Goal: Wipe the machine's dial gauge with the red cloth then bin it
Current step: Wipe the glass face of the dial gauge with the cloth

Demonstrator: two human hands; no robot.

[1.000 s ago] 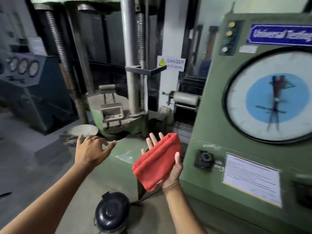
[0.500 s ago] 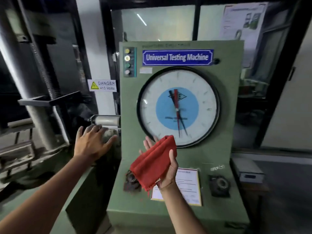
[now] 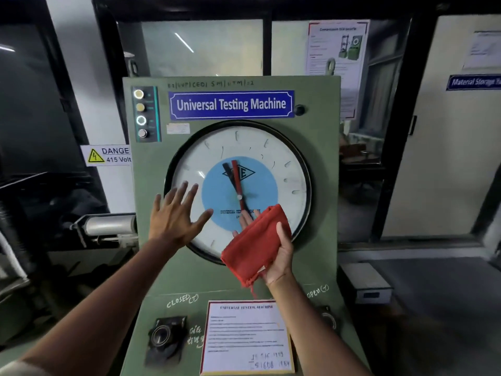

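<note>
The round dial gauge [image 3: 282,169] with a white face, blue centre and black rim sits on the front of the green Universal Testing Machine [image 3: 320,267]. My right hand [image 3: 279,256] holds a folded red cloth [image 3: 252,245] in front of the gauge's lower right part, thumb over the cloth. My left hand [image 3: 176,215] is spread with fingers apart, in front of the gauge's left side, holding nothing. Whether either touches the glass I cannot tell. No bin is in view.
Below the gauge are two black knobs [image 3: 162,335] and a printed instruction sheet [image 3: 246,337]. Indicator lights [image 3: 141,114] line the upper left of the panel. A danger sign [image 3: 108,155] and a metal cylinder [image 3: 108,225] lie left; a grey box [image 3: 366,282] right.
The view has closed in on the gauge. Both hands rose and moved forward: the left from beside the machine to in front of the dial, the right with the cloth up over the dial's lower part.
</note>
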